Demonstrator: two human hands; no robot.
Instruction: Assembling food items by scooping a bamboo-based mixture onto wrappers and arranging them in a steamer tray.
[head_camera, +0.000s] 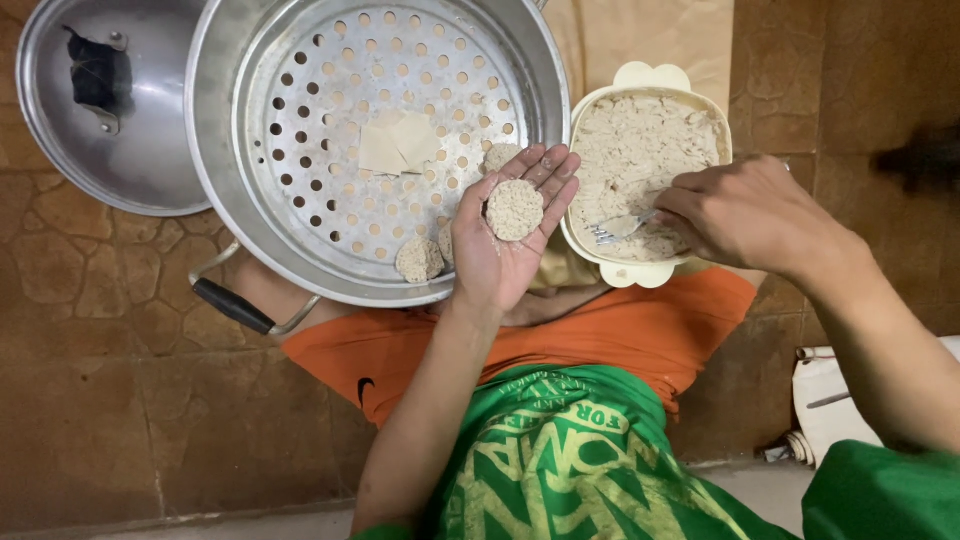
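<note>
A small round patty (515, 210) of pale, grainy mixture lies flat on the palm of the left hand (510, 235), which is spread open, palm up, fingers pointing away from the person and reaching over the near right rim of the perforated steamer tray (300, 120). The patty is a disc, so it has no long axis to speak of; its flat face is turned upward. It is carried by the left hand alone. The tray lies just to the left of it and beyond it, its rim directly under the fingertips, so the left hand is plainly the nearer one to the tray.

Three similar patties already sit on the tray near that same edge: one (419, 259) at the near rim, one (446, 242) half hidden behind the heel of the left hand, and one (499, 155) just beyond the fingertips. Two small squares of thin wrapper (397, 146) lie near the tray's middle.

To the right of the patty, well clear of it, the right hand (745, 212) is closed around the handle of a fork (615, 229) whose tines rest in the mixture inside a cream oval container (648, 76). The container stands touching the steamer's right side.

All of this rests on the brown stone-patterned floor (90, 380). At the far left corner of the view a metal lid (110, 100) lies upside down beside the steamer.
</note>
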